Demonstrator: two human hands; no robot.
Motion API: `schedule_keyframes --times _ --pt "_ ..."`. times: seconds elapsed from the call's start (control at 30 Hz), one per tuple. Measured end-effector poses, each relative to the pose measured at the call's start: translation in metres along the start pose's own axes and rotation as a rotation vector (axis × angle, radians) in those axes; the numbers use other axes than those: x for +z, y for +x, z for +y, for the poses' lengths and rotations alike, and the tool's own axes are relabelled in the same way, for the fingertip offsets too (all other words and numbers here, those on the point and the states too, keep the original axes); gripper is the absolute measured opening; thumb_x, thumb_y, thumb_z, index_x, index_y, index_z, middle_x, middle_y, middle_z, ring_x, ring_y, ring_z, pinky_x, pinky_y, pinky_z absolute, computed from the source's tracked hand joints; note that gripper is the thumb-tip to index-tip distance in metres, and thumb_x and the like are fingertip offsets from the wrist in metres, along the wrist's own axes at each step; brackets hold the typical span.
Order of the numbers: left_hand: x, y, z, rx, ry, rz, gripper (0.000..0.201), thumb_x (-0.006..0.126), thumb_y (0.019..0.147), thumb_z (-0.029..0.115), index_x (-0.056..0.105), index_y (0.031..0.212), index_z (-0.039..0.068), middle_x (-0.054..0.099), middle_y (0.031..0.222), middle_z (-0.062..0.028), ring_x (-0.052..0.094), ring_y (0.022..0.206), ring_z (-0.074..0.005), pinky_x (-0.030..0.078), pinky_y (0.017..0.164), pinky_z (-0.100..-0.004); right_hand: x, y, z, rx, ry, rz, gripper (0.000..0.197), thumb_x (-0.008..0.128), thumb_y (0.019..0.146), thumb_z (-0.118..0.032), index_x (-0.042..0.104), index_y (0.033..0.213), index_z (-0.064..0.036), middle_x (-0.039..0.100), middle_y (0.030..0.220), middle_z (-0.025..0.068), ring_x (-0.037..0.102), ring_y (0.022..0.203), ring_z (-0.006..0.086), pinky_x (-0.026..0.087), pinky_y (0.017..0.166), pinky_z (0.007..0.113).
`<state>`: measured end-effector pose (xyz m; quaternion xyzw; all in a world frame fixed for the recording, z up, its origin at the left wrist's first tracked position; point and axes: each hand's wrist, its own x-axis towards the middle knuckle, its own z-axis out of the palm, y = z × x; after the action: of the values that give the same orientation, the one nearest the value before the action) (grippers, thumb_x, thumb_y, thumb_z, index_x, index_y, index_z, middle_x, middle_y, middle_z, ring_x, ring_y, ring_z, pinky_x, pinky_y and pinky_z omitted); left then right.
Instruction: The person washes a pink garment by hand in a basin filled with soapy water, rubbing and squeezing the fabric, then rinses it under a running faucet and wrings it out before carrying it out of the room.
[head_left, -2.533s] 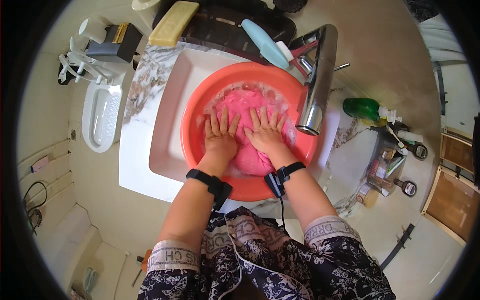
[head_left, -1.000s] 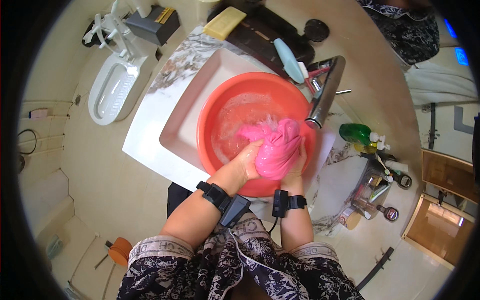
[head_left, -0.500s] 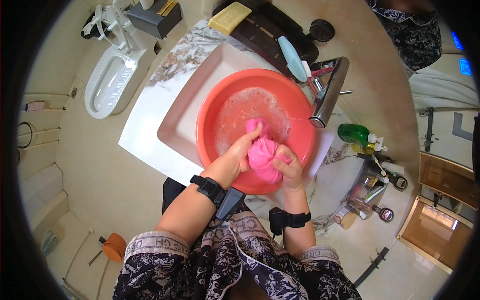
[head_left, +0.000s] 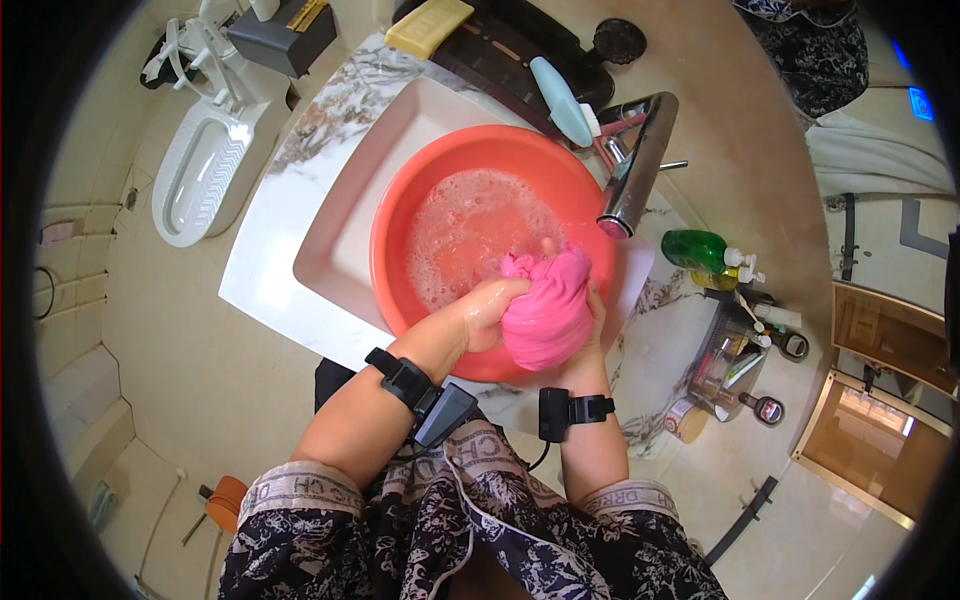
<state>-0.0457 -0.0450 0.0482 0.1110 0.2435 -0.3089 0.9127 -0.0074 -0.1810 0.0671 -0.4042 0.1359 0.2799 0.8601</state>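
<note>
A wet, bunched pink cloth [head_left: 545,318] is held between both hands above the near right part of a coral-red basin [head_left: 392,205]. My left hand [head_left: 492,312] grips its left side, thumb against the folds. From below and the right, my right hand [head_left: 592,325] wraps round the cloth, with most of its fingers hidden behind it; a fingertip shows above the top. Foamy water [head_left: 465,225] fills the basin's bottom. The basin stands in a pale square sink [head_left: 335,235]. Both wrists wear black straps with small devices.
A chrome faucet [head_left: 640,165] reaches over the basin's right rim. Behind lie a yellow soap bar [head_left: 430,28] and a light-blue-handled brush [head_left: 560,100]. On the right stand a green bottle [head_left: 692,250] and a clear organizer [head_left: 715,375] of small items. A squat toilet [head_left: 205,175] is at the far left.
The cloth has gone from a twisted, stretched shape to a rounder, looser bundle. My right hand has shifted from gripping its right side to behind and under it. The view has moved slightly.
</note>
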Motion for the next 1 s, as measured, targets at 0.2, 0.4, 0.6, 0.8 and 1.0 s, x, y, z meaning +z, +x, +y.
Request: schedule_keyframes --times 0.2,0.4,0.6,0.8,1.0 --pt "-0.019 -0.001 0.000 -0.103 -0.129 -0.033 0.037 0.052 0.085 0.020 0.052 0.115 -0.001 0.058 0.115 -0.0117 0.056 0.107 -0.0212 0.041 0.096 -0.0357 -0.021 0.020 -0.011 0.130 -0.043 -0.092 0.041 0.063 0.076 -0.018 0.051 0.113 -0.0051 0.058 0.105 0.0088 0.056 0.098 0.0225 0.042 0.091 0.035" --pt "-0.026 -0.022 0.020 -0.076 -0.279 -0.272 0.073 0.036 0.081 0.069 0.035 0.133 0.018 0.039 0.135 -0.0124 0.043 0.118 -0.0388 0.033 0.086 -0.0681 -0.007 0.038 -0.026 -0.089 -0.351 -0.070 0.031 0.067 0.070 -0.003 0.056 0.098 -0.0059 0.059 0.090 0.0021 0.057 0.085 0.0139 0.045 0.082 0.027" --pt "-0.001 -0.004 0.023 -0.026 -0.270 0.087 0.055 0.048 0.085 0.055 0.048 0.120 0.012 0.051 0.123 -0.0117 0.052 0.110 -0.0304 0.043 0.086 -0.0573 0.019 0.029 -0.007 -0.288 -0.514 -0.027 0.020 0.068 0.074 -0.002 0.054 0.086 -0.0085 0.057 0.084 -0.0006 0.055 0.078 0.0091 0.044 0.076 0.023" --pt "-0.004 0.015 0.005 0.439 -0.037 0.353 0.020 0.055 0.084 0.018 0.055 0.101 0.008 0.060 0.098 -0.0097 0.061 0.080 -0.0206 0.051 0.070 -0.0325 0.008 0.035 0.012 -0.248 -0.338 0.201 0.016 0.068 0.075 -0.006 0.054 0.083 -0.0083 0.056 0.078 -0.0010 0.054 0.070 0.0090 0.046 0.067 0.023" --pt "-0.025 0.029 0.001 0.749 0.725 0.590 0.014 0.059 0.074 0.011 0.056 0.087 0.006 0.057 0.085 -0.0138 0.056 0.082 -0.0283 0.048 0.070 -0.0375 0.009 0.037 0.022 -0.177 -0.180 0.311 0.011 0.062 0.077 -0.012 0.055 0.082 -0.0072 0.057 0.078 0.0041 0.056 0.070 0.0151 0.047 0.067 0.029"
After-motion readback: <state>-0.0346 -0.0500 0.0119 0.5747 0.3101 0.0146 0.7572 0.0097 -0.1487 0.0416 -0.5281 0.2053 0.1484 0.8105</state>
